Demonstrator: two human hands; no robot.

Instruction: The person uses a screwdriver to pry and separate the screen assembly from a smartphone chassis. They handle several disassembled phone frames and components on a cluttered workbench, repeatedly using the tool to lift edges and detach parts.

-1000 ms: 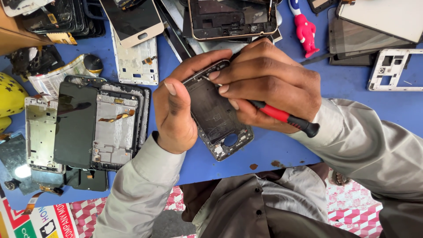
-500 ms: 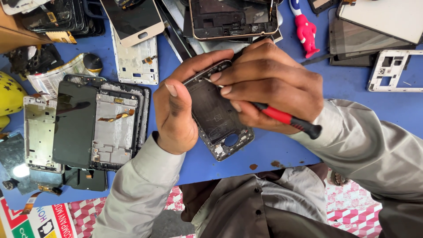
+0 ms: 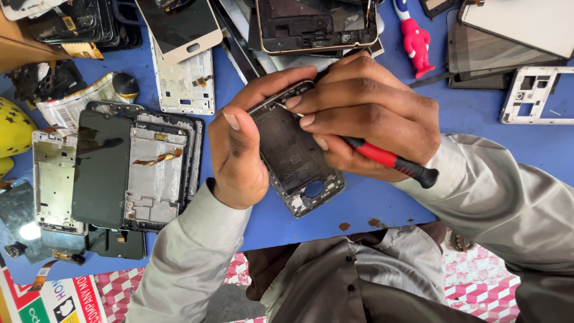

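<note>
Currently my left hand (image 3: 239,149) clamps the thin black phone frame (image 3: 296,158) by its edges, centre of the blue desk (image 3: 466,107); right hand (image 3: 371,119) at 3 o'clock closed on the red-handled screwdriver (image 3: 388,160). Light, stiff, likely fragile: edge hold only.

— What can we not see on the dark opened phone frame (image 3: 297,157)?

— Its top end is covered by our right hand (image 3: 371,116), and its left edge by our left hand (image 3: 239,149). The metal tip of the red-and-black screwdriver (image 3: 388,160) is also under our fingers.

— And at the edges?

— The white flat panel (image 3: 526,24) is cut by the top right corner, and the yellow rounded object (image 3: 12,128) by the left side.
</note>
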